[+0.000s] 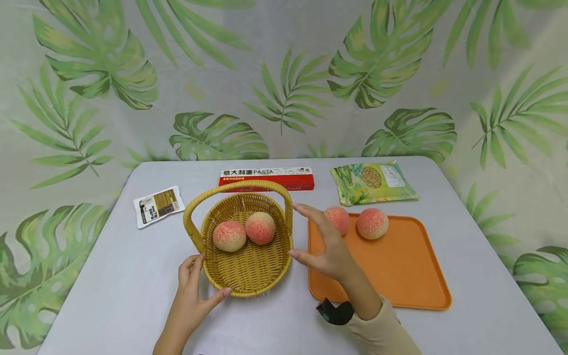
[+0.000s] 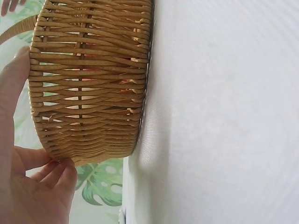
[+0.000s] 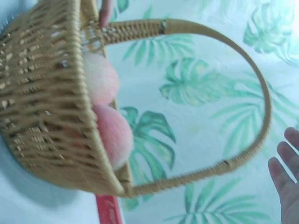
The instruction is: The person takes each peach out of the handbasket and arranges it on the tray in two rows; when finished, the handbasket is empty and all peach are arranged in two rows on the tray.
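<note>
A round woven basket with a tall arched handle stands on the white table and holds two pink-and-cream peaches. At its near left side my left hand grips the rim, thumb on the front edge and fingers round the left. In the left wrist view those fingers bend against the wicker wall. To the right of the basket my right hand is spread with nothing in it, thumb and fingers parted. Its fingertips show beside the handle in the right wrist view.
An orange tray sits at the right with two more peaches at its far edge. Behind lie a red pasta box and a green pouch. A small white packet lies at the left.
</note>
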A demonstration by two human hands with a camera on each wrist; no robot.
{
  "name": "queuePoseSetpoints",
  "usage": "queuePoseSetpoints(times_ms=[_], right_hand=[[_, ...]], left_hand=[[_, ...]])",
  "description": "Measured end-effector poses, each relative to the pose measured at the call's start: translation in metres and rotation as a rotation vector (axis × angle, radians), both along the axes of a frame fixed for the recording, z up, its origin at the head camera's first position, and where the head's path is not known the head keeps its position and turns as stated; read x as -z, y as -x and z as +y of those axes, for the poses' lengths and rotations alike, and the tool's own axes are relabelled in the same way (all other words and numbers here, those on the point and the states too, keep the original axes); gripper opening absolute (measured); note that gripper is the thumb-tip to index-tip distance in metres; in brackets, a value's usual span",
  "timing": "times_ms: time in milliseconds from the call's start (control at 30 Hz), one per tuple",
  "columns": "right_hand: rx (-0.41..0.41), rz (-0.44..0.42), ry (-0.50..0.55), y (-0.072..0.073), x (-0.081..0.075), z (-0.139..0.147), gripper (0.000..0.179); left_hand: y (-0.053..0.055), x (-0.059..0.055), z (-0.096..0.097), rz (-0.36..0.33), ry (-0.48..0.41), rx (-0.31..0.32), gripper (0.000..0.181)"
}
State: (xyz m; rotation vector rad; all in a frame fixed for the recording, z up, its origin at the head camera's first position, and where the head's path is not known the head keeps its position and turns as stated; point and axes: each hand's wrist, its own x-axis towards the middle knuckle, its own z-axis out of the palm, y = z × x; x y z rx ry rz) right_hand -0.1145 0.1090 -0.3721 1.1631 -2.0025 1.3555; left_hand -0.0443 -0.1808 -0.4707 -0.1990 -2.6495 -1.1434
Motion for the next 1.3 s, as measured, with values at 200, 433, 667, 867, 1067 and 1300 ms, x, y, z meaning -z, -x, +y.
queuePoseSetpoints(times_ms=[200, 433, 667, 867, 1067, 1300], right_hand=[[-0.06, -0.158, -0.141, 0.011, 0.026, -0.024, 0.076], [-0.003, -0.332, -0.242, 0.022, 0.046, -0.043, 0.08], [-0.007, -0.351, -0.261, 0.031, 0.059, -0.052, 0.083], [0.01, -0.383, -0.27, 0.033, 0.064, -0.056, 0.084], [0.051, -0.481, -0.298, 0.035, 0.063, -0.062, 0.082], [0.061, -0.541, -0.344, 0.041, 0.062, -0.066, 0.078]], left_hand=[[-0.001, -0.001, 0.0, 0.002, 0.001, -0.001, 0.091], [0.0, 0.0, 0.0, 0.008, 0.0, 0.002, 0.092], [-0.001, -0.001, 0.001, 0.003, 0.003, -0.007, 0.091], [0.0, -0.001, 0.001, -0.002, 0.003, -0.002, 0.091], [-0.001, -0.002, 0.002, -0.021, -0.001, -0.003, 0.091], [0.0, -0.003, 0.002, -0.003, -0.004, 0.0, 0.092]])
